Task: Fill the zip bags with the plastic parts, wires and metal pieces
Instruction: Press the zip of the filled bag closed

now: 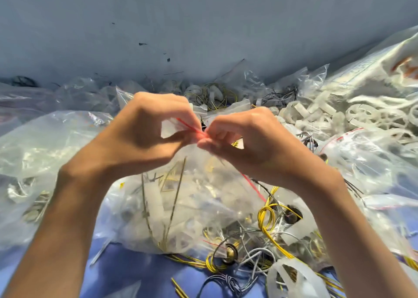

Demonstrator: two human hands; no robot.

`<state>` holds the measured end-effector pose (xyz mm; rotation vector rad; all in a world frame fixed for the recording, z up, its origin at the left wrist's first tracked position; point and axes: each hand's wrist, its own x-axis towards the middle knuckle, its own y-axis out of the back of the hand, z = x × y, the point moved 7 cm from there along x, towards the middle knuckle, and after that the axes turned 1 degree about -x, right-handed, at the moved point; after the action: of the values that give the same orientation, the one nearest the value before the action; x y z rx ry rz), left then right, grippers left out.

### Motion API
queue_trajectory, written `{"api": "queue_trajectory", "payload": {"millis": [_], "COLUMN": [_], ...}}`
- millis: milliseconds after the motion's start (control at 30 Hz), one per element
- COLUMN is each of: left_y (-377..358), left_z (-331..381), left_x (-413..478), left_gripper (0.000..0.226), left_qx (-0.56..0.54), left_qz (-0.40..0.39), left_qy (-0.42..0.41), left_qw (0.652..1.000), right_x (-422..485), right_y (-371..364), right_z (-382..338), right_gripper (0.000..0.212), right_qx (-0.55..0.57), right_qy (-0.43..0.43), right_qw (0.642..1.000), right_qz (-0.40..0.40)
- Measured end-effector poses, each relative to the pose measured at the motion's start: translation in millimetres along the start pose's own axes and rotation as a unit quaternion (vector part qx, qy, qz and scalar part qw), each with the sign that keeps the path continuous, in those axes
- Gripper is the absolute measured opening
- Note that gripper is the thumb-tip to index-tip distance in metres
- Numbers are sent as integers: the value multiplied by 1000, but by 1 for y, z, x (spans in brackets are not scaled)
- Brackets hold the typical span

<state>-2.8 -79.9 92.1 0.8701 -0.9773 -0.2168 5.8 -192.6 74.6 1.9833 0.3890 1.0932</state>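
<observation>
The zip bag point(194, 198) sat at the centre of the view, clear and crinkled, bulging with pale plastic pieces and thin brass-coloured rods point(176, 196). Its red zip strip point(191, 127) ran along the top at 12 o'clock. There the left hand point(144, 130) and the right hand point(246, 139) met, fingers curled and pinching the strip. Loose yellow wires point(269, 220) lay at 5 o'clock and white plastic wheels point(362, 116) at 2 o'clock.

A packing workshop: zip bags point(45, 143), wires point(267, 218) and plastic parts point(316, 112) heaped on a blue table point(135, 272).
</observation>
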Motion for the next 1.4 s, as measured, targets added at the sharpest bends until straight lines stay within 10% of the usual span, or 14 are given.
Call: {"api": "queue_trajectory", "payload": {"millis": [700,1000,1200,1400], "left_y": [45,57,33,33], "left_z": [-41,-79,-53,-35], "left_x": [-24,-45,-23,-12], "left_gripper": [37,12,10,12], "left_qx": [69,8,-86,-180], "left_qz": [123,117,127,256], "left_qy": [131,214,165,120], "left_qw": [981,970,974,942], "right_x": [-10,-15,-14,-10], "right_y": [17,36,-33,-39], "right_z": [34,46,32,27], "right_gripper": [10,13,84,30], "right_qx": [49,57,126,309], "right_qy": [-99,-125,-160,-177], "right_qw": [993,988,963,926], "right_qz": [-33,71,-178,-128]}}
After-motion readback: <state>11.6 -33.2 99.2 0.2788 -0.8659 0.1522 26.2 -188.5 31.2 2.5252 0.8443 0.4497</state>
